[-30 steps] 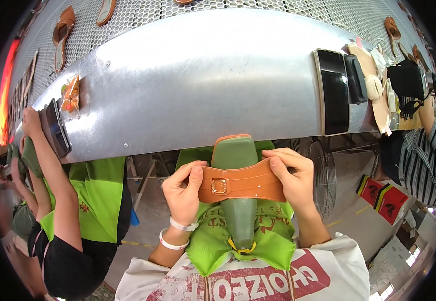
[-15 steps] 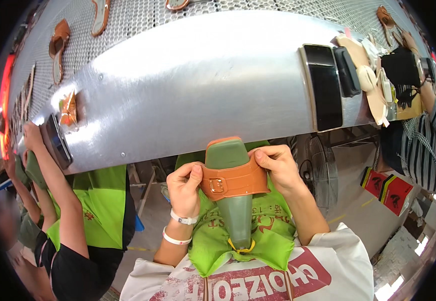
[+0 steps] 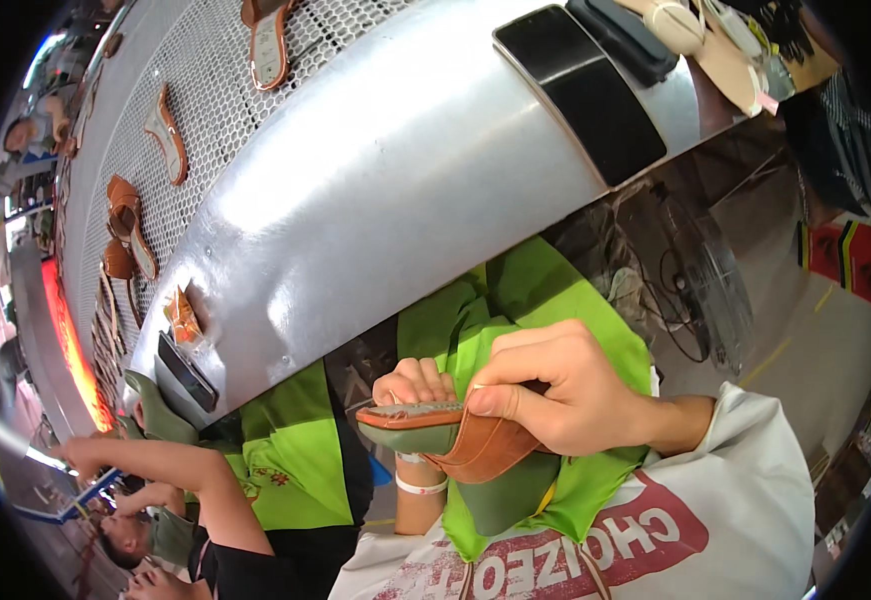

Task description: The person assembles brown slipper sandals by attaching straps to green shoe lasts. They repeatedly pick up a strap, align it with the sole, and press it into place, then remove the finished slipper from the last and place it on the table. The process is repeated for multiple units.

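One glowing orange-red strip [image 3: 75,350] slants down the left of the frame. Right of it, lower left, a co-worker's bare forearm [image 3: 170,465]; just above it, a green form [image 3: 160,410]. Upper left: several brown sandals [image 3: 130,225] lying apart on a pale mesh surface [image 3: 220,95]. Below these, on the metal tabletop [image 3: 355,220], an orange packet [image 3: 183,315] with a dark phone [image 3: 187,370] near it. Lower centre: left hand [image 3: 415,383], fingers bent and close together at the far edge of a green shoe last [image 3: 500,495]; palm hidden behind the last, so firmness of grip cannot be told. Last is tilted, toe pointing left, greyish sole face turned upward, brown edging around the toe. A brown strap [image 3: 485,445] wraps across the last, right of the toe. Right hand [image 3: 560,390], just right of centre: thumb and fingers pinched narrow on the strap's upper edge. Upper right: large black-screened device [image 3: 585,95] flat on the tabletop, dark case [image 3: 623,40] just beside it, cream pieces [image 3: 730,75] farther right. Below the tabletop, a wire-guarded fan [image 3: 710,290]; at far right, a red-and-yellow box [image 3: 845,258].
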`<state>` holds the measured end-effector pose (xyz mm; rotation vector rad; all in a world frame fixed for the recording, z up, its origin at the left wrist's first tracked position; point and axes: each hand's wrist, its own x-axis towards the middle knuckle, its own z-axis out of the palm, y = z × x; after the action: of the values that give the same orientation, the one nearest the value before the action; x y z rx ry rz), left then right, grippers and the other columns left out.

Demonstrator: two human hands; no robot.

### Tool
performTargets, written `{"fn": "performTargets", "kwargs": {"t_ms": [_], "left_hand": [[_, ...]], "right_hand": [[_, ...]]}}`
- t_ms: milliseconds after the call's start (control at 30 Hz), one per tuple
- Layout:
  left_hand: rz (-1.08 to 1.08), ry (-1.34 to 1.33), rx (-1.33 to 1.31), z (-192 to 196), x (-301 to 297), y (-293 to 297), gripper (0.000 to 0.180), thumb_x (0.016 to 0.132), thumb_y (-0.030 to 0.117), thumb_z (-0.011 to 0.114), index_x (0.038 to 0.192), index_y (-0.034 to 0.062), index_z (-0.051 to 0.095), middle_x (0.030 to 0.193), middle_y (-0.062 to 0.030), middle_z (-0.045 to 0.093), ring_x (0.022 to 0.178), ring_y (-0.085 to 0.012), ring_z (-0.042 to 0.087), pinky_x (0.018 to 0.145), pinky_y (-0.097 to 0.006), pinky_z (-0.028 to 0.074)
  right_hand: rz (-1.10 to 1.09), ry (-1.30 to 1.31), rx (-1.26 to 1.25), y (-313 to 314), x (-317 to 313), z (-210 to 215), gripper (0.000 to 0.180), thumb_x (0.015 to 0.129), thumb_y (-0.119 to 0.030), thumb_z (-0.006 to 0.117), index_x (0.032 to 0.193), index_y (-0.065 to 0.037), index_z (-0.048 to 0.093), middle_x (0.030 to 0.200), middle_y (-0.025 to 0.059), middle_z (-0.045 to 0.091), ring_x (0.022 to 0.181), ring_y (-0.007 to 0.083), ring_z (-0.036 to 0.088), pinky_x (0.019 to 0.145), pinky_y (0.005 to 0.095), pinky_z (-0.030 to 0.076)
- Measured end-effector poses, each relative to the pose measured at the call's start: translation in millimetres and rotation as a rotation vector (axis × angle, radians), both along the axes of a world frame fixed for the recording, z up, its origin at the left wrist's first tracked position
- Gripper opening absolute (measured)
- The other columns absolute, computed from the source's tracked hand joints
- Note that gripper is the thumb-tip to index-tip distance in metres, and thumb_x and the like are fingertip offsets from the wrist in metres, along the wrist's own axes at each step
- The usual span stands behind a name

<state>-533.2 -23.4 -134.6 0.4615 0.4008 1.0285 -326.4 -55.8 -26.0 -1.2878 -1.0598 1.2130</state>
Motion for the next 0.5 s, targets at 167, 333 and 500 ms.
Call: {"fn": "performTargets", "kwargs": {"t_ms": [167,333,500], "left_hand": [[-0.005,-0.004,-0.063,7,6,-5,0.032,0.097,0.027,0.059,0.078,0.0012,0.058,0.075,-0.0082,0.053,0.069,-0.0203,0.052,0.061,-0.033,0.051],[-0.034,0.175,-0.062,11,14,-9,0.035,0.097,0.03,0.06,0.078,0.0003,0.058,0.074,-0.0074,0.054,0.069,-0.0181,0.053,0.064,-0.033,0.052],[-0.025,0.147,-0.116,12,11,-12,0.04,0.097,0.034,0.06,0.077,-0.001,0.059,0.073,-0.0081,0.056,0.065,-0.0174,0.054,0.063,-0.032,0.051]], "right_hand": [[0.004,0.079,-0.083,-2,-4,-1,0.014,0.081,-0.012,0.075,0.078,0.0,0.07,0.065,0.0088,0.061,0.056,0.0171,0.056,0.052,0.0304,0.041],[0.646,0.649,-0.591,32,15,-50,0.031,0.073,-0.028,0.087,0.072,-0.004,0.068,0.066,-0.001,0.06,0.059,0.0074,0.05,0.055,0.0256,0.037],[0.666,0.454,-0.421,33,9,-44,0.03,0.071,-0.025,0.088,0.075,-0.004,0.067,0.07,0.0012,0.062,0.065,0.0117,0.055,0.059,0.0282,0.04]]}}
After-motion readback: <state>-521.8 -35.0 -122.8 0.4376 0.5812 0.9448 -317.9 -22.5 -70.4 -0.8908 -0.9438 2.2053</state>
